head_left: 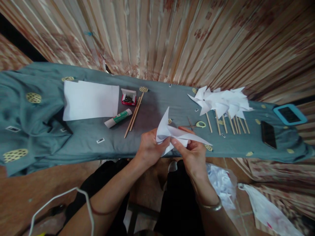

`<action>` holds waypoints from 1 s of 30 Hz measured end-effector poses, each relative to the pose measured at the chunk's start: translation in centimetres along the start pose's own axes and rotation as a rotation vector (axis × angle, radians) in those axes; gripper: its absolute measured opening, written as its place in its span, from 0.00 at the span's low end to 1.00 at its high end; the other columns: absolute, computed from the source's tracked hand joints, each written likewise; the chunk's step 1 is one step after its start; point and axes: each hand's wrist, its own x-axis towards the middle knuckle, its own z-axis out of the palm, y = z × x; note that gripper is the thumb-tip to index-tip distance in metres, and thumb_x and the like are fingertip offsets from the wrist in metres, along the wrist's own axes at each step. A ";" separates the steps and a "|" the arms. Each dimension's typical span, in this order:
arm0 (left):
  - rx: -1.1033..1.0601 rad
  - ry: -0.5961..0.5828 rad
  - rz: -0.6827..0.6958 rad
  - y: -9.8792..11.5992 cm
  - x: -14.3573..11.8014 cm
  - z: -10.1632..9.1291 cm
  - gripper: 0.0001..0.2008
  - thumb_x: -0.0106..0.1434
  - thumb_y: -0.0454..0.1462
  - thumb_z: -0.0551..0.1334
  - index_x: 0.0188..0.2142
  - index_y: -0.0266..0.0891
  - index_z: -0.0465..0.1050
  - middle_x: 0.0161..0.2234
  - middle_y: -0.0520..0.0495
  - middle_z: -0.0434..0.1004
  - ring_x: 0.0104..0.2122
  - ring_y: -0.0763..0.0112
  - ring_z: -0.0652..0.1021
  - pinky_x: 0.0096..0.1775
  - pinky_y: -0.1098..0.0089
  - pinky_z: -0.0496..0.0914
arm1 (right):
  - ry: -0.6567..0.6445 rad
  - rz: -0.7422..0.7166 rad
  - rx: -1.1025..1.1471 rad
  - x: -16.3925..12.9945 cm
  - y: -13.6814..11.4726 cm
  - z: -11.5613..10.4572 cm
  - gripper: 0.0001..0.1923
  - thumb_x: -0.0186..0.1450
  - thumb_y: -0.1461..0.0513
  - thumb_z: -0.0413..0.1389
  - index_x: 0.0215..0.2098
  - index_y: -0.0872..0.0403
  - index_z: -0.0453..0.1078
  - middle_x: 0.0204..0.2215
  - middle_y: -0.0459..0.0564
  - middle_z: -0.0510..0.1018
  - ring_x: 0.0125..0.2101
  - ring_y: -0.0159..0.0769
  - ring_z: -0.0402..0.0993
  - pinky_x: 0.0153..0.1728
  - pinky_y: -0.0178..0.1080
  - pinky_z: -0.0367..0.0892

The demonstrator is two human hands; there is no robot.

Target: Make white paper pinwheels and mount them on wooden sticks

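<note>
Folding stage, by the look of it: left hand (149, 149) and right hand (193, 155) both pinching a half-formed paper pinwheel (172, 132) just above the surface's (98, 131) near edge. Probably next: gathering remaining corners to centre, then a pin from the red box (128, 97) and a wooden stick (134, 114).

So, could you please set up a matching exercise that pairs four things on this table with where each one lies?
Things:
1. glue stick
2. finished pinwheels
3. folded paper
4. small red box

Places:
A. held between the left hand and right hand
B. right part of the table, paper heads piled together
C. just right of the white sheets
D. below the white sheets, left of the loose sticks

Pairs: 1-D, 2-B, 3-A, 4-C
</note>
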 end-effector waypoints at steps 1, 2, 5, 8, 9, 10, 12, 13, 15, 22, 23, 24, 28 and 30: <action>0.008 -0.004 0.004 0.0 0.0 -0.1 0.07 0.56 0.36 0.63 0.32 0.37 0.80 0.29 0.49 0.83 0.28 0.68 0.79 0.31 0.73 0.71 | 0.005 0.006 0.000 0.0 0.0 0.0 0.28 0.49 0.55 0.70 0.46 0.55 0.73 0.31 0.47 0.83 0.30 0.37 0.78 0.33 0.39 0.74; 0.016 -0.005 0.004 0.1 0.1 -0.1 0.07 0.56 0.36 0.63 0.32 0.37 0.80 0.29 0.49 0.83 0.28 0.67 0.80 0.31 0.73 0.71 | 0.010 0.011 -0.004 0.0 0.1 0.0 0.28 0.48 0.55 0.71 0.46 0.55 0.73 0.31 0.47 0.83 0.30 0.37 0.78 0.32 0.39 0.74; 0.039 -0.006 -0.019 0.2 0.2 -0.3 0.06 0.55 0.35 0.64 0.31 0.38 0.80 0.28 0.49 0.83 0.28 0.66 0.80 0.30 0.73 0.71 | 0.017 0.010 -0.018 0.1 0.2 0.0 0.29 0.48 0.54 0.71 0.46 0.54 0.73 0.32 0.48 0.83 0.31 0.39 0.79 0.33 0.41 0.75; 0.058 0.005 -0.022 0.3 0.2 -0.4 0.05 0.54 0.35 0.65 0.30 0.38 0.80 0.27 0.50 0.82 0.27 0.67 0.79 0.28 0.74 0.70 | 0.001 0.003 -0.019 0.1 0.3 0.0 0.28 0.49 0.54 0.70 0.46 0.54 0.73 0.32 0.47 0.83 0.32 0.39 0.79 0.36 0.42 0.75; 0.066 0.007 -0.015 0.2 0.2 -0.4 0.05 0.54 0.35 0.65 0.30 0.38 0.80 0.27 0.50 0.82 0.27 0.68 0.79 0.28 0.74 0.70 | -0.005 0.003 -0.020 0.1 0.3 0.0 0.28 0.50 0.54 0.70 0.46 0.54 0.73 0.32 0.47 0.83 0.32 0.39 0.79 0.36 0.42 0.75; 0.071 0.011 -0.005 0.2 0.2 -0.4 0.05 0.54 0.35 0.65 0.30 0.38 0.80 0.27 0.50 0.82 0.27 0.68 0.79 0.28 0.74 0.70 | -0.007 0.004 -0.020 0.1 0.3 0.0 0.28 0.50 0.54 0.70 0.46 0.54 0.73 0.32 0.47 0.83 0.32 0.39 0.79 0.36 0.42 0.75; 0.077 0.013 0.012 0.1 0.2 -0.4 0.06 0.55 0.35 0.64 0.31 0.39 0.80 0.27 0.50 0.82 0.26 0.68 0.79 0.28 0.74 0.70 | -0.005 0.009 -0.020 0.1 0.3 0.0 0.27 0.50 0.54 0.70 0.46 0.54 0.73 0.32 0.47 0.83 0.32 0.39 0.79 0.36 0.42 0.75; 0.082 0.017 0.019 0.0 0.3 -0.4 0.06 0.55 0.36 0.64 0.31 0.39 0.80 0.27 0.50 0.82 0.26 0.68 0.79 0.28 0.74 0.70 | -0.002 0.010 -0.021 0.1 0.2 0.1 0.27 0.49 0.55 0.70 0.45 0.54 0.73 0.33 0.48 0.83 0.33 0.39 0.79 0.36 0.41 0.75; 0.094 0.025 0.026 0.0 0.3 -0.4 0.05 0.55 0.36 0.64 0.30 0.39 0.80 0.27 0.50 0.82 0.26 0.68 0.78 0.28 0.74 0.69 | 0.000 0.009 -0.017 0.1 0.2 0.1 0.27 0.49 0.55 0.71 0.45 0.54 0.73 0.33 0.48 0.83 0.32 0.39 0.79 0.35 0.40 0.75; 0.077 0.021 -0.014 0.1 0.2 -0.4 0.05 0.55 0.36 0.64 0.27 0.37 0.78 0.26 0.49 0.81 0.26 0.68 0.78 0.29 0.73 0.69 | -0.016 0.007 0.009 0.2 0.3 0.0 0.26 0.50 0.57 0.70 0.45 0.54 0.72 0.29 0.45 0.82 0.28 0.35 0.77 0.29 0.36 0.72; 0.072 0.020 -0.018 0.1 0.2 -0.4 0.05 0.55 0.36 0.63 0.27 0.37 0.78 0.26 0.49 0.80 0.26 0.68 0.78 0.29 0.73 0.69 | -0.017 0.005 0.007 0.2 0.3 0.0 0.26 0.50 0.56 0.70 0.45 0.53 0.72 0.30 0.45 0.82 0.28 0.35 0.78 0.29 0.36 0.73; 0.067 0.019 -0.017 0.1 0.2 -0.3 0.05 0.55 0.36 0.63 0.27 0.37 0.78 0.26 0.49 0.80 0.26 0.68 0.77 0.29 0.73 0.69 | -0.016 0.004 0.006 0.2 0.3 0.0 0.26 0.50 0.56 0.70 0.45 0.53 0.72 0.30 0.45 0.82 0.28 0.36 0.78 0.29 0.36 0.73; 0.055 -0.002 0.013 -0.1 0.2 -0.3 0.06 0.56 0.37 0.63 0.28 0.36 0.77 0.27 0.48 0.80 0.26 0.69 0.77 0.29 0.73 0.70 | -0.007 0.018 -0.002 0.1 0.3 -0.1 0.25 0.50 0.56 0.70 0.44 0.53 0.72 0.28 0.45 0.82 0.28 0.36 0.77 0.28 0.36 0.72; 0.069 -0.002 0.009 -0.1 0.2 -0.3 0.06 0.56 0.37 0.63 0.28 0.36 0.77 0.27 0.48 0.80 0.27 0.68 0.78 0.30 0.73 0.70 | -0.005 0.023 -0.013 0.2 0.4 -0.1 0.24 0.50 0.56 0.70 0.43 0.54 0.72 0.28 0.45 0.82 0.27 0.36 0.77 0.27 0.36 0.72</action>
